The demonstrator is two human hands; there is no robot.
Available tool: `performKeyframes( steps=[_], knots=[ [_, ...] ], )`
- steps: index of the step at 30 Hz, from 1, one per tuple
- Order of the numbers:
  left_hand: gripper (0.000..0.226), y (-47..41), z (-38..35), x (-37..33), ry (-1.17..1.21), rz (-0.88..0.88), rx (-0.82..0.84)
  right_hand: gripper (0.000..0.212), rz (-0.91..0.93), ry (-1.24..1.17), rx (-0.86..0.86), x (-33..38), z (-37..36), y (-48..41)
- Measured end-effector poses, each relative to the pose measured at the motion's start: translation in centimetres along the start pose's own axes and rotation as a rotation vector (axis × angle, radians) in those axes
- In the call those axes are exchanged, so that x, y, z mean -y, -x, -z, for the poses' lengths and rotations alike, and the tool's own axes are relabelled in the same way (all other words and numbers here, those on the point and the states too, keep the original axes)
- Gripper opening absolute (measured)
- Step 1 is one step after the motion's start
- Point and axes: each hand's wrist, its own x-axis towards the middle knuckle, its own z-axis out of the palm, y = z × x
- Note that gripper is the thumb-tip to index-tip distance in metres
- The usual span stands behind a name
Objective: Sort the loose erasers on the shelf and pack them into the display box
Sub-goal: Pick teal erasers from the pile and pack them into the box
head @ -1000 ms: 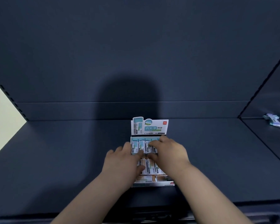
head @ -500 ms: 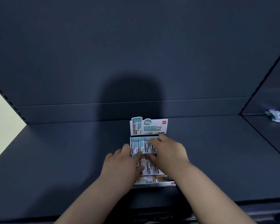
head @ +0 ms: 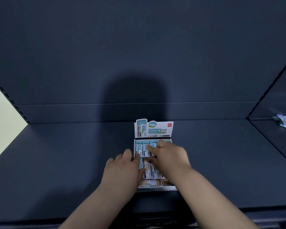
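Observation:
A white and teal display box stands open on the dark shelf, its printed header card upright at the back. Several wrapped erasers fill it in rows: teal ones at the back, teal and orange ones in the middle, more along the front. My left hand rests on the box's left side with its thumb on a middle-row eraser. My right hand lies across the box from the right, fingers pressing on the back-row erasers and hiding the right-hand ones.
Pale blue and purple packaged items lie on the neighbouring shelf section at the far right, past a divider line. The shelf's back panel rises just behind the box. A pale wall shows at the left.
My right hand's fingers have slid slightly left over the back row. My left hand has stayed at the box's left side.

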Motion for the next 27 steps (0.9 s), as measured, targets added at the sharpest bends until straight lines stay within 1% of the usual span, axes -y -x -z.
performKeyframes(
  steps=[6,9,14,16,20,21,22,24,26,27],
  knots=[
    [0.054,-0.1,-0.2,0.0,-0.017,-0.013,-0.02,0.049,0.004,0.011,-0.012,-0.1,-0.3,0.1],
    [0.053,-0.1,-0.3,0.0,-0.029,-0.022,-0.048,0.048,-0.002,-0.029,-0.033,-0.3,-0.1,0.4],
    [0.049,-0.1,0.2,-0.4,-0.028,-0.06,-0.064,0.025,-0.018,-0.061,-0.168,-1.3,-0.2,1.3],
    [0.048,-0.3,0.0,-0.6,-0.015,-0.055,-0.064,0.025,-0.056,-0.047,-0.149,-1.6,-0.2,1.6],
    [0.047,-1.2,0.0,-1.0,0.019,-0.112,-0.113,0.029,-0.125,-0.02,-0.115,-2.0,0.1,1.9],
    [0.049,-1.2,0.0,-1.1,0.035,-0.126,-0.061,0.029,-0.137,-0.019,-0.113,-2.0,0.1,2.0],
    [0.049,-1.4,-0.4,-1.1,0.043,-0.116,-0.068,0.03,-0.147,-0.017,-0.108,-2.0,0.1,2.0],
    [0.052,-1.6,-0.7,-1.0,0.014,-0.126,-0.137,0.029,-0.16,-0.013,-0.106,-2.0,0.1,2.1],
    [0.052,-1.6,-0.5,-1.1,0.051,-0.123,-0.112,0.028,-0.18,-0.012,-0.109,-2.1,0.1,2.2],
    [0.05,-1.8,-1.0,-1.0,0.065,-0.143,-0.155,0.028,-0.192,-0.009,-0.109,-2.2,0.1,2.2]
  ],
)
